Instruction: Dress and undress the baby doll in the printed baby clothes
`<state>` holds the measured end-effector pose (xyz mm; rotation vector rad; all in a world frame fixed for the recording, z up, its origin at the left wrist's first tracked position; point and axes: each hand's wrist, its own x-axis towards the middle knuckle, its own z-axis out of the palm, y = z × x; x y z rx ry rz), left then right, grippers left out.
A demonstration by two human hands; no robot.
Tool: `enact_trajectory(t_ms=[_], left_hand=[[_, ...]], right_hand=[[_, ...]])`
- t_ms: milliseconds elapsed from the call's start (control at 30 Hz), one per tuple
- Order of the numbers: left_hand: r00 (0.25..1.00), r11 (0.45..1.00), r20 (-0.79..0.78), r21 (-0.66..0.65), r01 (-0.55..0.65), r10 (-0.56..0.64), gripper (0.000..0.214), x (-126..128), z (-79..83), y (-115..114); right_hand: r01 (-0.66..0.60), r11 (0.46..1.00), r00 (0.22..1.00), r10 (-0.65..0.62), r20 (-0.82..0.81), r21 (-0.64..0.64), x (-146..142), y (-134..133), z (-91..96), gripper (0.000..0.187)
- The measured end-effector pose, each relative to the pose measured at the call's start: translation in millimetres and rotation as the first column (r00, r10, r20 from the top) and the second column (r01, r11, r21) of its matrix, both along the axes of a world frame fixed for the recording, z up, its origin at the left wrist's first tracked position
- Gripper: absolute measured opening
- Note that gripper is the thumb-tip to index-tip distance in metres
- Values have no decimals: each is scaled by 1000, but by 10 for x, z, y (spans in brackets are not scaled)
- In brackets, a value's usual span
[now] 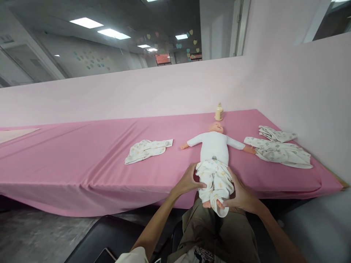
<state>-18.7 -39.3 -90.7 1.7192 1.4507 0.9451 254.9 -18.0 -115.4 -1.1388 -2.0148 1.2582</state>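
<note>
A baby doll [215,126] lies on its back, arms spread, in a white long-sleeved top [214,144]. Patterned white baby trousers [212,173] cover its legs, bunched up, and its feet show at the lower ends. My left hand [189,181] grips the trousers from the left side, thumb on top of the cloth. On the other side, my right hand [242,195] holds the trousers with its thumb near the doll's foot [220,204]. The trouser leg on that side hangs past the foot. Fingers of both hands are partly hidden behind the cloth.
The pink-covered table [95,157] meets a wall at the back and right. A pump bottle [219,112] stands beyond the doll's head. Patterned baby clothes [285,153] lie at the right, another garment [148,149] at the left. A black chair [109,233] is below.
</note>
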Motion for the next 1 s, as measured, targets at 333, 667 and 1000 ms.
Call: enact_trajectory(t_ms=[333, 667, 1000], left_hand=[[983, 992, -182, 125, -3, 26, 56, 40, -151, -3], [976, 974, -160, 192, -116, 148, 50, 208, -275, -234], [905, 947, -425, 289, 143, -7, 139, 147, -543, -478]], right_hand=[[6, 991, 983, -29, 182, 130, -9, -42, -16, 131], [-69, 936, 937, -59, 345, 345, -52, -170, -206, 135], [37, 886, 952, -172, 254, 462, -174, -230, -318, 129]])
